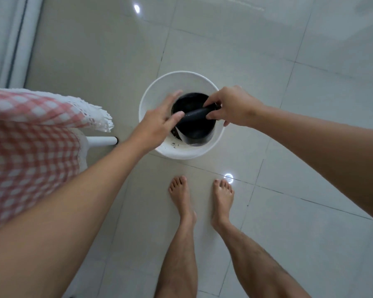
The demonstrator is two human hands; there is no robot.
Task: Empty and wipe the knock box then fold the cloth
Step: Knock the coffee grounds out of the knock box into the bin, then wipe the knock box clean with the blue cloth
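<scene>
Hands meet over a white bin (219, 134) that stands on the pale tiled floor (310, 125), just beyond the person's bare feet (182, 196). Held above the bin's mouth is the black knock box (195, 130), its open top facing up toward the person and its dark bar (197, 114) running across it from left to right. The right hand (233, 106) pinches the right end of that bar between thumb and fingers, closed on it. The left hand (159, 121) lies at the left side of the box with fingers spread fairly wide, the thumb touching the bar's left end and the other fingers reaching along the far rim; whether it truly grips the box is hard to tell. Dark specks cling to the bin's near inner wall, below the box. To the left, near the person, a red-and-white checked tablecloth (30, 136) with a lace edge hangs over a table, and one white table leg (101, 141) shows beneath it.
</scene>
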